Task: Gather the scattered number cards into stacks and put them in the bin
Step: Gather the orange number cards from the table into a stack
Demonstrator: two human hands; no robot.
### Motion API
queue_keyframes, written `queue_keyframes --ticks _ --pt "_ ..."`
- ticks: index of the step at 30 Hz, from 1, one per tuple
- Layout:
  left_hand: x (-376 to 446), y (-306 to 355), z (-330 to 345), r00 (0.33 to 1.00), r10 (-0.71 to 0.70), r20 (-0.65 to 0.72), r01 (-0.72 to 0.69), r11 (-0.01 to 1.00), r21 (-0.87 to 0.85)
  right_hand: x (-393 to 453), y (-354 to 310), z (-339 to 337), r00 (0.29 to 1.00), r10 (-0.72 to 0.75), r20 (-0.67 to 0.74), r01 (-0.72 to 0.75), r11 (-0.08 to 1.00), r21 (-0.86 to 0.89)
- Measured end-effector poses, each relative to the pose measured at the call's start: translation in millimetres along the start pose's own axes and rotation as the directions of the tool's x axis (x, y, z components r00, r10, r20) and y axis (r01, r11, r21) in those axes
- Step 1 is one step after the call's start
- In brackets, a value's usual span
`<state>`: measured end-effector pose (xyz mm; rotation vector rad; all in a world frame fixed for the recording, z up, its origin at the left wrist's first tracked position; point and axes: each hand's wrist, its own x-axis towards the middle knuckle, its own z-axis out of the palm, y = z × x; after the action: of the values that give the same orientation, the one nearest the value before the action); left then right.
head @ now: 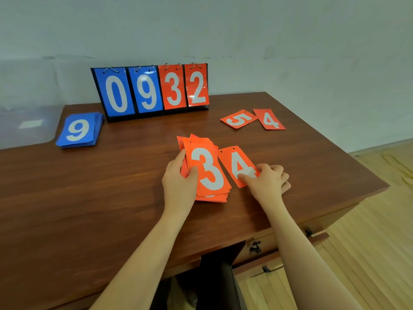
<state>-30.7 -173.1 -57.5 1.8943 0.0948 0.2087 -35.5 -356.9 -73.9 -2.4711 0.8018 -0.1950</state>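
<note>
On the brown surface (89, 198), the left hand (178, 177) grips the red stack (207, 173) — the right hand (266, 180) pinches, it seems, a red 4 card (237, 163).

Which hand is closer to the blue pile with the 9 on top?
Left. The left hand grips the orange stack mid-table, right of the blue pile. The right hand, pinching an orange 4 card, is farther right.

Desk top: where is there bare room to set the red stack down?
Bare wood runs along the near left of the desk, in front of the blue card stack, and between the scoreboard and the red stack. It is crowded at the far right, where the loose 5 card and 4 card lie.
</note>
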Motion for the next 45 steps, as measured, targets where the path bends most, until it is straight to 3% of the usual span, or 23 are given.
queue_keyframes --ticks 4,7,10,13,18,29,34,40,45 --pt "0.7 0.3 2.9 1.0 -0.004 0.001 0.004 1.0 0.001 4.3 -7.4 -3.3 0.995 0.072 0.072 -0.078 0.994 0.071" --pt "-0.4 -1.2 -0.4 1.0 0.004 -0.021 -0.004 1.0 -0.002 1.2 -6.9 -1.6 0.998 -0.053 0.031 0.041 0.956 0.289" --pt "1.1 -3.9 -5.4 0.997 0.039 -0.063 -0.037 0.999 0.03 -14.2 -6.8 -2.7 0.985 -0.142 -0.098 0.173 0.831 0.529" --pt "3.7 -5.9 -7.0 0.998 0.042 -0.049 -0.038 0.996 0.077 -24.7 -15.0 -3.8 0.964 -0.163 -0.209 0.258 0.759 0.598" --pt "6.0 1.4 2.5 0.999 0.04 -0.021 -0.041 0.997 -0.058 -30.8 -35.7 3.4 0.961 -0.192 -0.2 0.277 0.662 0.696" --pt "67.7 20.1 41.1 0.998 0.059 0.037 -0.056 0.994 -0.097 49.9 -50.4 18.2 0.957 -0.244 -0.157 0.29 0.797 0.53" --pt "108.0 14.7 45.3 0.999 0.05 0.011 -0.049 0.996 -0.07 122.2 -58.2 31.7 0.952 -0.307 -0.003 0.304 0.943 0.134" --pt "132.7 4.7 40.0 0.992 0.092 -0.088 -0.092 0.996 0.001 162.5 -69.3 44.0 0.908 -0.348 0.235 0.41 0.855 -0.317" --pt "116.8 -0.1 24.3 0.991 0.115 -0.063 -0.117 0.993 -0.024 136.0 -56.6 38.7 0.879 -0.401 0.26 0.471 0.815 -0.338"
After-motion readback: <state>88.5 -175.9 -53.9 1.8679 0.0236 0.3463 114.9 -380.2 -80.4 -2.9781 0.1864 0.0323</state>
